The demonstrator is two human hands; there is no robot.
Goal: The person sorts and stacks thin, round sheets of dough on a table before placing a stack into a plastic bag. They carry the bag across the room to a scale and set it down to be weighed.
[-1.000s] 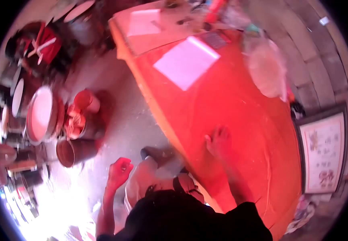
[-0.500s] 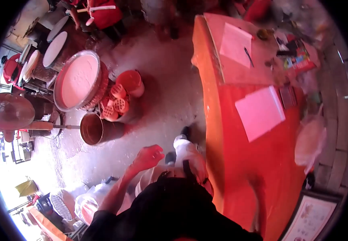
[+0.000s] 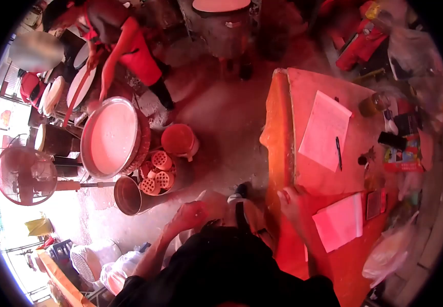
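Note:
My left hand (image 3: 188, 215) is in front of my body on the left, over the floor. It is slightly blurred, its fingers loosely bent, and I see nothing in it. Over the near left part of the orange-red table (image 3: 277, 225) is my right hand (image 3: 291, 200), loosely open, with no object visible in it. To its right lies a sheet of white paper (image 3: 338, 222), with a dark phone-like object (image 3: 373, 204) beside it. Farther back, a black pen (image 3: 339, 153) rests on another paper (image 3: 323, 128).
Left of me stand a large round basin (image 3: 111, 138) of pale contents, a red bucket (image 3: 179, 140), a metal bucket (image 3: 128, 196), perforated briquettes (image 3: 164, 180) and a fan (image 3: 26, 176). Behind the basin, a person in a red apron (image 3: 142, 61) leans over, holding a long stick.
The view has tilted up, so the table and basin sit lower. My right hand has risen and moved forward over the table's left part. The person in the red apron now shows more fully, bent over.

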